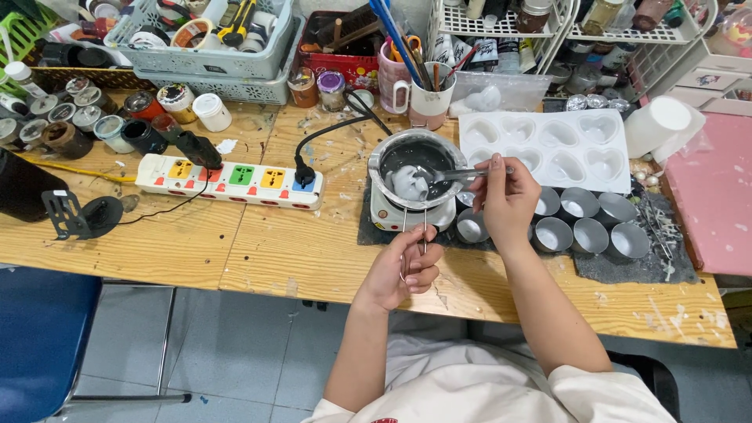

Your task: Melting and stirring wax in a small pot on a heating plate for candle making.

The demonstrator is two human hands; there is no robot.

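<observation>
Stirring a pale lump in the small metal melting pot (413, 160), the right hand (507, 200) pinches a metal spoon (462, 174) whose bowl dips inside the pot. The left hand (399, 270) curls closed around the pot's wire handle (415, 239), steadying it on the white heater base (411, 213) at the wooden table (298, 251) edge. A likely hazard: pushing hard on the lump could tip the pot or splash hot melt toward the multicoloured power strip (231, 180) just beside it. The white heart-shaped mould (544, 149) and the empty round tins (583, 223) sit near, to the right.
</observation>
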